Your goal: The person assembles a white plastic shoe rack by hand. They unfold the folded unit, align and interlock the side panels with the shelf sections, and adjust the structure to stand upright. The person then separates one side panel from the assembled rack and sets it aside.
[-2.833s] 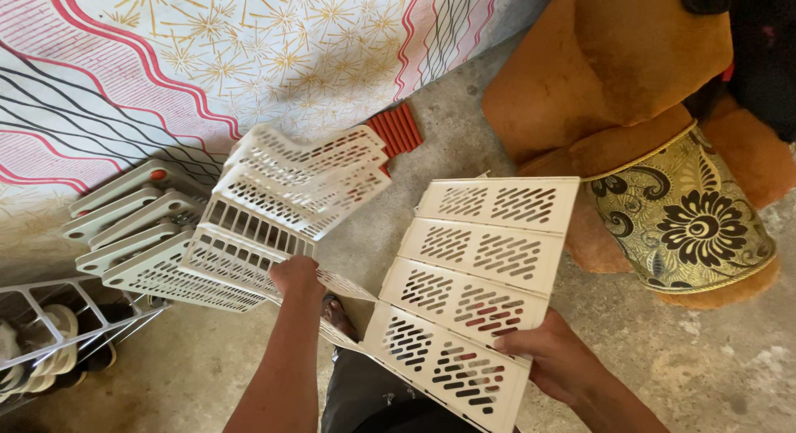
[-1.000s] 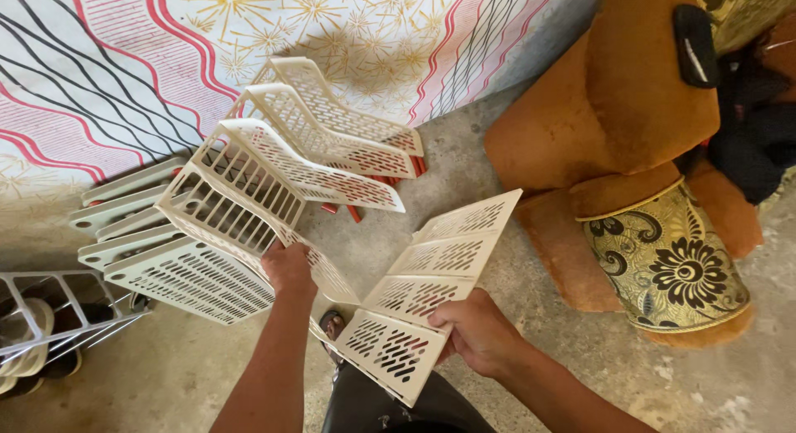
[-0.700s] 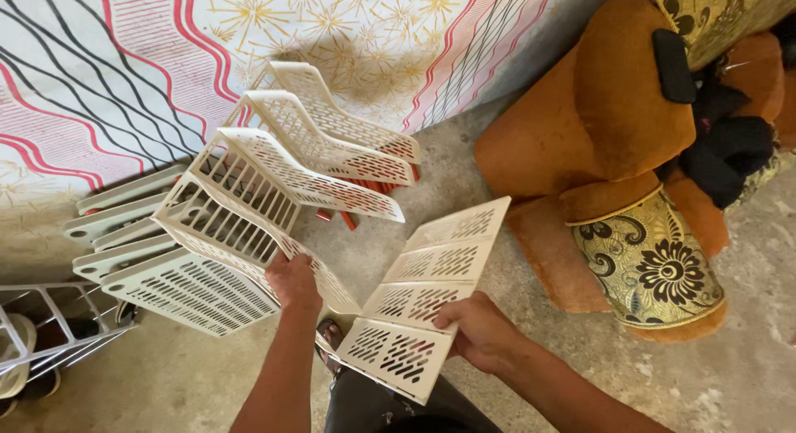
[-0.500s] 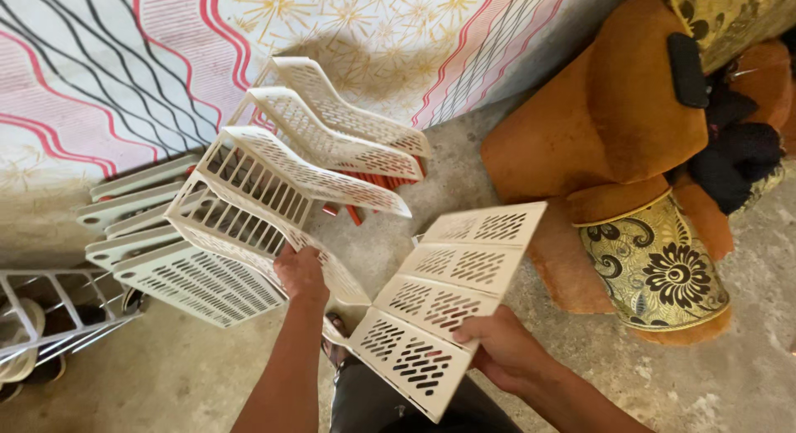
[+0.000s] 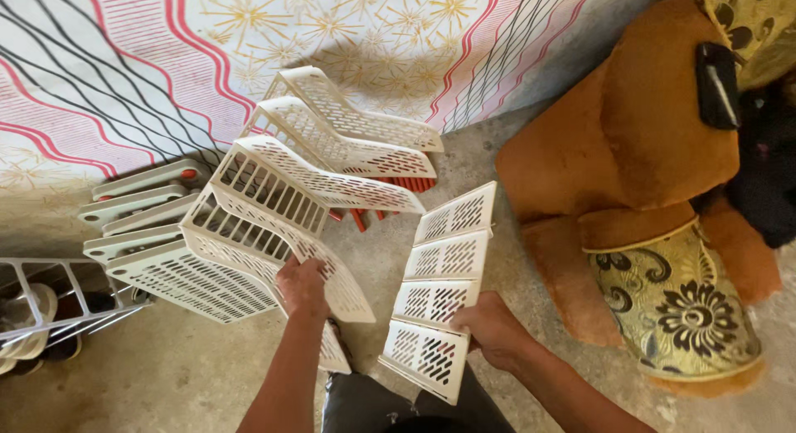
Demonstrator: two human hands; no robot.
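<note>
Head camera looks down on a concrete floor (image 5: 464, 159), with a patterned cloth (image 5: 166, 60) of red and black lines and yellow starbursts draped across the top. At right lies a big brown stuffed toy (image 5: 638, 135) with a gold-and-black floral foot (image 5: 676, 304). Left of centre a stack of cream slotted plastic shelves (image 5: 274, 217) fans out over the floor (some red plastic shows beneath the upper ones), its lower edge gripped by the left hand (image 5: 303, 288), fingers curled over the rim. The right hand (image 5: 493, 329) clasps the right edge of a separate cream slotted side panel (image 5: 439, 288) of four sections, held tilted just beside the stack. A white wire rack (image 5: 46, 304) sits at far left
</note>
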